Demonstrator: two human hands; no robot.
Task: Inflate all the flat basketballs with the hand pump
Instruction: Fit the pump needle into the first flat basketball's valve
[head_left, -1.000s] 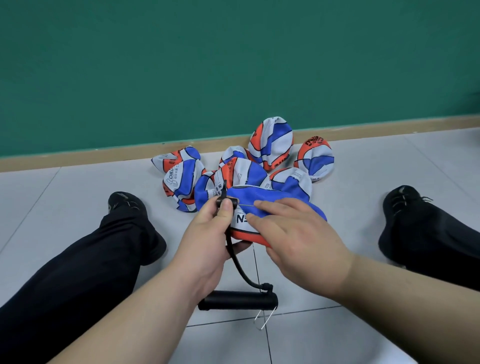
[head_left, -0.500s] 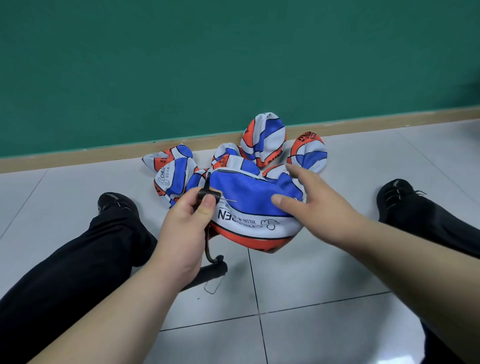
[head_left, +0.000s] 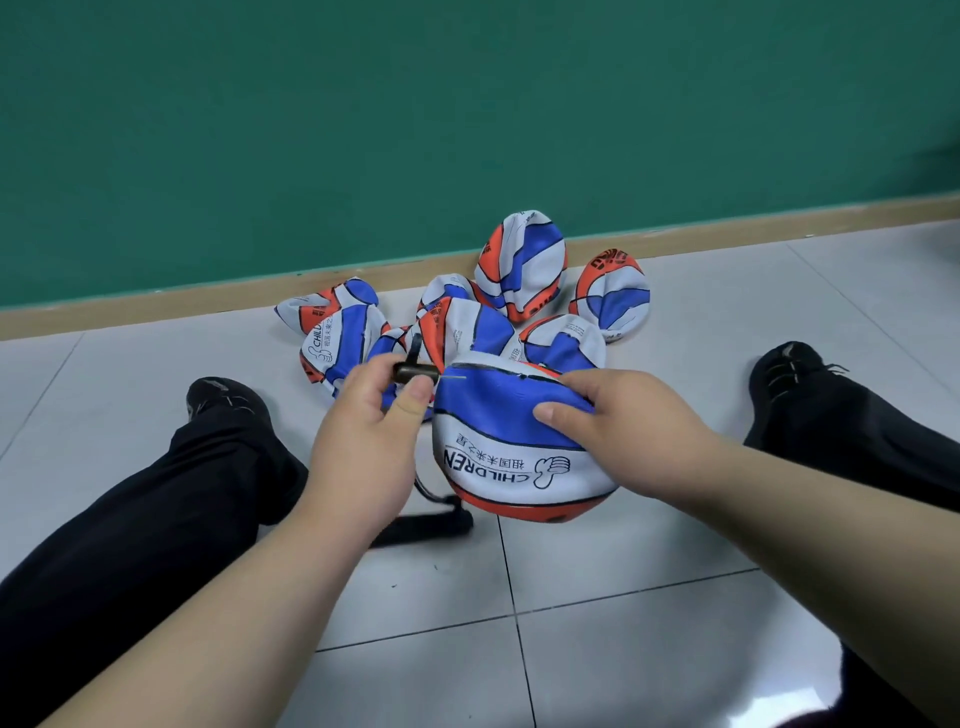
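Barely begun: left hand (head_left: 363, 431) pinches pump nozzle (head_left: 415, 372) beside flat ball (head_left: 498, 457), gripped by right hand (head_left: 623, 410); other balls (head_left: 519, 265) behind it, uninflated.

Black trousers (head_left: 156, 509); 2 black shoes (head_left: 795, 374), apparently laced; bare forearms (head_left: 779, 519).

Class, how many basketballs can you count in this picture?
9 visible: the held basketball in the right hand; eight flat ones piled behind it: two at left, one behind the left hand, three in the middle, two at right. Overlaps may hide more.
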